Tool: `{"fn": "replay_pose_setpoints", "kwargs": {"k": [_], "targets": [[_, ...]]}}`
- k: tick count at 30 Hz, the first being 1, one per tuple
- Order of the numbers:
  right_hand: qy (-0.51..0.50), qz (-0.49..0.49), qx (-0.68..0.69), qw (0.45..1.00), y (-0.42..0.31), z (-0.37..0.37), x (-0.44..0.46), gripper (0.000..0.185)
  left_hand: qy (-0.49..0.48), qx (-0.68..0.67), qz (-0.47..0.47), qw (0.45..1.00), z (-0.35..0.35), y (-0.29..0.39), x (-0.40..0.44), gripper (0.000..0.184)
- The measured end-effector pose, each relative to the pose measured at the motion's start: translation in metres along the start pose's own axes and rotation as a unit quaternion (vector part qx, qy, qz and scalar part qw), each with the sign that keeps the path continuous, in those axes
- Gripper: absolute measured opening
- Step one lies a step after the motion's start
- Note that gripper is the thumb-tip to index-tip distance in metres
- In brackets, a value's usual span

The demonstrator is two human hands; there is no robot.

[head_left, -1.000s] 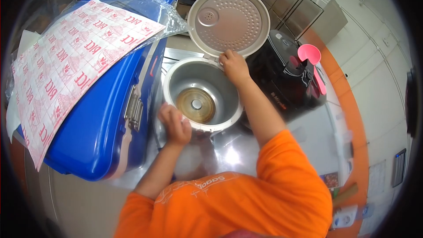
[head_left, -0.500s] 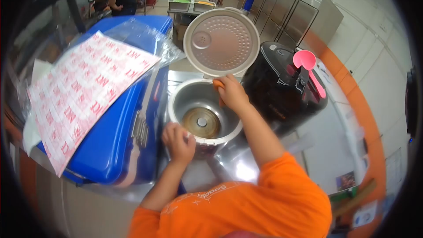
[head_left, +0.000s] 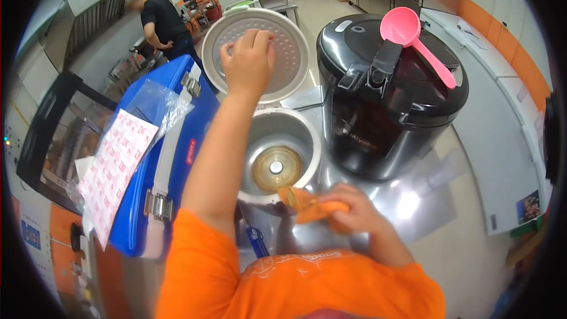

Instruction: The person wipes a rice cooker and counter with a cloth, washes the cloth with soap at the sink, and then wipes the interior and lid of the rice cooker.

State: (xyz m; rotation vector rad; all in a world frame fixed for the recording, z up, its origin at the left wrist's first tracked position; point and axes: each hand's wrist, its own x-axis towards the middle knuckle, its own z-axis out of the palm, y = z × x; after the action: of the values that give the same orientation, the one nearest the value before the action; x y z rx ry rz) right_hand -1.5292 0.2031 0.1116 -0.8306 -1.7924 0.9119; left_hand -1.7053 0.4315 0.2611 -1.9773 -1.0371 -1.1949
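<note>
My left hand (head_left: 249,62) is raised in front of the inner face of the open round lid (head_left: 289,53), fingers bent and a little apart, holding nothing visible; whether it touches the lid is unclear. Below the lid is an open pot (head_left: 316,147) with a metal interior and a brownish stained bottom around a round silver centre. At the pot's front right rim, my right hand (head_left: 357,210) is closed on a folded orange cloth (head_left: 307,205), slightly blurred. My left forearm covers part of the pot's left side.
A black cooker (head_left: 378,106) with a pink ladle (head_left: 434,62) on top stands at the right. On the left are a blue cooler box (head_left: 139,201) and a printed paper sheet (head_left: 118,168) in plastic. Another person (head_left: 165,26) stands in the left background.
My left hand has risen from the pot's front rim to the lid. My right hand has come down from the lid hinge to the front rim with the orange cloth. The view has shifted.
</note>
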Motion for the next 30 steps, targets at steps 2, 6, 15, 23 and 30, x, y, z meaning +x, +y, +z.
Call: {"fn": "replay_pose_setpoints", "kwargs": {"k": [2, 6, 15, 23, 30], "targets": [[0.019, 0.041, 0.006, 0.999, 0.010, -0.004, -0.017, 0.032, 0.017, 0.091, 0.102, 0.990, 0.015, -0.017, 0.016, 0.012], [0.026, 0.104, 0.038, 0.993, 0.027, -0.016, -0.039, 0.032, 0.017, 0.118, 0.096, 0.988, 0.033, -0.030, 0.020, 0.014], [-0.014, 0.137, 0.018, 0.990, 0.047, -0.040, -0.042, 0.034, -0.026, -0.414, -0.453, 0.789, 0.065, 0.008, 0.031, 0.030], [-0.051, 0.134, 0.016, 0.990, 0.053, -0.053, -0.039, 0.033, -0.019, -0.427, -0.482, 0.765, 0.069, 0.017, 0.043, 0.021], [-0.053, 0.135, 0.022, 0.989, 0.049, -0.055, -0.035, 0.031, 0.072, -0.268, -0.421, 0.864, 0.092, -0.003, 0.018, 0.023]]}}
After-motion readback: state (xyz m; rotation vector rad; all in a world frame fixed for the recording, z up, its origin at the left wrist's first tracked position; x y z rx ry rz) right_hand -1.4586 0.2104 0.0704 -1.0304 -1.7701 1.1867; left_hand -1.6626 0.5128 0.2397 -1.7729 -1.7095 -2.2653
